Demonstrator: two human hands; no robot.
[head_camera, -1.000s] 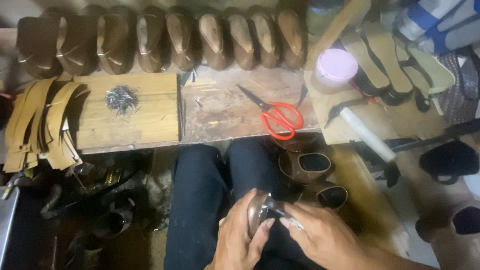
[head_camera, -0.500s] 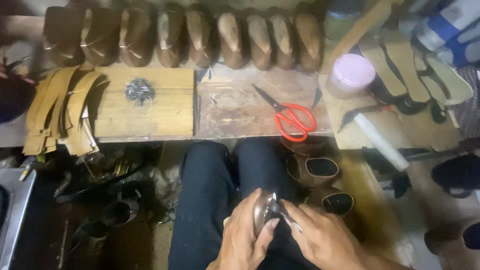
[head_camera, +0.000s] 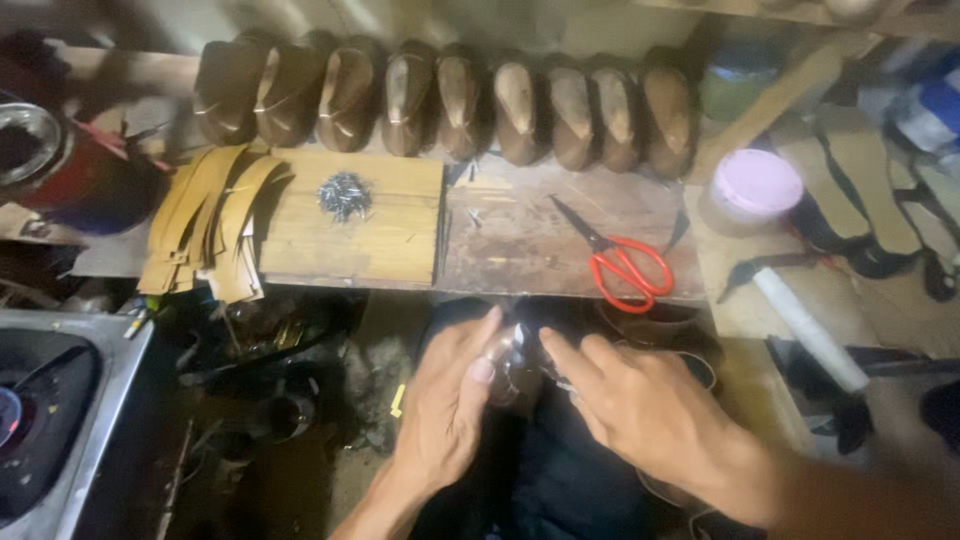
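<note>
We hold a small shiny piece (head_camera: 512, 355) between our two hands, low over our dark lap, just in front of the worktop (head_camera: 520, 255). The left hand (head_camera: 450, 405) curls its fingers around the piece. The right hand (head_camera: 640, 400) pinches it with extended fingers; the piece is too blurred to tell its kind. On the worktop lie red-handled scissors (head_camera: 625, 265), a pile of small nails (head_camera: 345, 192) on a wooden board (head_camera: 360, 240), tan leather strips (head_camera: 205, 225) and a row of brown shoe lasts (head_camera: 450, 100).
</note>
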